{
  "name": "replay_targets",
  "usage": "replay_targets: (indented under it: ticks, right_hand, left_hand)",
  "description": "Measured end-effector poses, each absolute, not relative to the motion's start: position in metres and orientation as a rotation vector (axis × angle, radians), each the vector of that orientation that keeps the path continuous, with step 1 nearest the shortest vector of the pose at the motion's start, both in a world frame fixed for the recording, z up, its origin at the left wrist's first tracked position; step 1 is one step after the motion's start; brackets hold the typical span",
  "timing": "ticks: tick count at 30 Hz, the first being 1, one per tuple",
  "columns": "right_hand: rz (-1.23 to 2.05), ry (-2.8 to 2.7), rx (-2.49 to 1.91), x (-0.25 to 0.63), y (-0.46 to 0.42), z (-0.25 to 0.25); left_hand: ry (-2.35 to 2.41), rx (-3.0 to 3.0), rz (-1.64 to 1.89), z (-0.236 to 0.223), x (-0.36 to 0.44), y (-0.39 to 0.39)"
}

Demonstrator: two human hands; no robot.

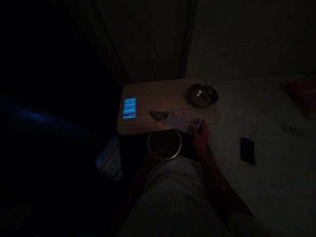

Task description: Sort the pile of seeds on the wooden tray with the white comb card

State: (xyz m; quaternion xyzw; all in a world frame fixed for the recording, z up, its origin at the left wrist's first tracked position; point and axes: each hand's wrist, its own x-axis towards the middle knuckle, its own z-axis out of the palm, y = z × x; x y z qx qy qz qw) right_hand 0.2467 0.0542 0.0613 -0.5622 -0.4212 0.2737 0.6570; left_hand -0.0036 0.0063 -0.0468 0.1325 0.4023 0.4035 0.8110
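My right hand (201, 133) pinches the right end of a pale, flat card (181, 122) with a row of small printed pictures. The card's left end lies against a spread of small dark grains (158, 116), which look like seeds, on the wooden tabletop. Below the table's front edge, a round metal bowl (179, 144) with a bright rim is held by my left hand (151, 158), its thumb over the near-left rim. The dark makes the bowl's contents hard to tell, and most of my left fingers are hidden.
A second metal bowl (202, 102) with a utensil handle stands at the back right of the small table (160, 93). A lit phone screen (129, 108) is on its left. On the pale bedding to the right lies a dark phone (247, 150). A pale bag (111, 159) sits lower left.
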Motion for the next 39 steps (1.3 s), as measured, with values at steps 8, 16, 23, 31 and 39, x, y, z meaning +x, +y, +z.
replay_targets:
  ticks: [8,16,23,31,39]
  right_hand:
    - [0.638,-0.948,-1.279,0.248,0.052,0.063]
    - [0.644,-0.915,-1.272,0.251,0.051,0.064]
    - [0.687,-0.978,-1.253,0.253,0.05,0.062]
    - [0.58,-0.972,-1.296,0.252,0.051,0.061]
    - [0.596,-1.032,-1.304,0.253,0.051,0.059]
  left_hand:
    - [0.899,0.273,0.774,-0.049,-0.007,0.008]
    - [0.89,0.276,0.809,-0.045,-0.003,0.007]
    - [0.894,0.283,0.808,-0.035,-0.001,0.008]
    - [0.903,0.275,0.798,-0.037,-0.003,0.008]
    - [0.918,0.259,0.791,-0.051,-0.007,0.007]
